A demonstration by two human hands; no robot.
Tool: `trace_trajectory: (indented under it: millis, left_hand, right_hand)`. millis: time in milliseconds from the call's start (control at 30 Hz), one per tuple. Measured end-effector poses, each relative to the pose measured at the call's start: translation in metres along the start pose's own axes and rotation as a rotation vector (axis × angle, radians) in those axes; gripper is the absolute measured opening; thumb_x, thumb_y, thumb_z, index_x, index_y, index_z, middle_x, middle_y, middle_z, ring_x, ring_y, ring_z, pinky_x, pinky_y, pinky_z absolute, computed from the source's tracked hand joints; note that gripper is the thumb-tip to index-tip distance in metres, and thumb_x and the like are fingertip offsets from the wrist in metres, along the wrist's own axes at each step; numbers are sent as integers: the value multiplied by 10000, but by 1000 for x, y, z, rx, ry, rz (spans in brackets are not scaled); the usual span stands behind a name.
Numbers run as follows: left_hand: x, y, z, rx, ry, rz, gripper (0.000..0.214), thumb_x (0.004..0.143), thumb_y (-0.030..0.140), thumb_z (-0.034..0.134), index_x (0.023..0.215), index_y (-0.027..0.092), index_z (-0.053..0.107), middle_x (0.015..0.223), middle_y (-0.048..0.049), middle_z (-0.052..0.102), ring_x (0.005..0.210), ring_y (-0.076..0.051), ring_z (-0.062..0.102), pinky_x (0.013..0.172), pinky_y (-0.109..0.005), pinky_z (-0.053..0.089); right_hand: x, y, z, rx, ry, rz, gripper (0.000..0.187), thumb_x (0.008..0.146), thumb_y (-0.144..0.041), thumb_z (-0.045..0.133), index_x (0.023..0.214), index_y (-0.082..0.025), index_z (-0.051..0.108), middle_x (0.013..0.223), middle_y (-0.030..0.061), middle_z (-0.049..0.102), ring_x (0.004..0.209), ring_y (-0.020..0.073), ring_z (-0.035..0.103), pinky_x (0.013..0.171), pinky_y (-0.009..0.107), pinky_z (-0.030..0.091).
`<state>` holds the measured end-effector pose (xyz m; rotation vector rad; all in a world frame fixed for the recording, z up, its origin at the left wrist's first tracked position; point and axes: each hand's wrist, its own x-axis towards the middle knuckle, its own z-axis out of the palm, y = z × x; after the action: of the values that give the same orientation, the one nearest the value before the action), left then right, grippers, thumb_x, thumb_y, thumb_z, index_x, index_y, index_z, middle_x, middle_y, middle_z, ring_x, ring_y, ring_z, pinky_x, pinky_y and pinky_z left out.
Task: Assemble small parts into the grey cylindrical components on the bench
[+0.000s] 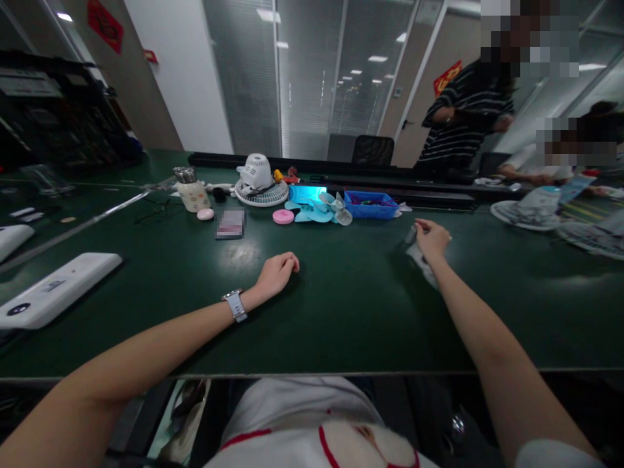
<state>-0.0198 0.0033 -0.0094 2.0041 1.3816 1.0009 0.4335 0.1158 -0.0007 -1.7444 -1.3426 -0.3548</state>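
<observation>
The right hand (433,240) is right of the middle of the frame, over the green table (341,312). Its finger and thumb are close together at the top of a small grey bit (411,234). I cannot tell if they pinch it or only touch it. A pale, crumpled wrap (423,263) lies under the same hand and runs down a little way from it. I cannot tell if it is cloth or thin plastic.

The left hand (277,276) rests near the middle of the frame, with its fingers curled in. I see nothing in it.

The grey bit looks hard and light, I think. It has a smooth look, so it may slip or roll. The best hold would be a soft pinch on its two sides with the finger and thumb. The wrap looks soft and floppy. It would bend and not stand up, so a pinch at its low edge, away from the grey bit, should do. It may tear if it is thin.

Up past the hands, in the upper middle, sit a blue box (373,212), blue blades (312,213) and a pink disc (283,216).
</observation>
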Motion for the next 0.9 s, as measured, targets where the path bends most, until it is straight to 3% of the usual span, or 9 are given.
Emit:
trace_trajectory:
  millis: [733,900]
  left_hand:
    - [1,-1,1,15,-7,10,282,838,263,361,702,208,602,727,-9,660,752,-185,622,721,-296,447]
    - [0,-2,1,4,-12,10,278,839,264,364,709,210,603,730,-6,661,754,-182,624,717,-292,449]
  right_hand:
    - [0,7,12,176,92,47,347,879,-334,527,1155,-182,673,976,96,751,860,223,705,856,361,500]
    - [1,9,14,203,68,18,281,856,-317,560,1038,-175,719,979,107,755,852,232,710,848,372,513]
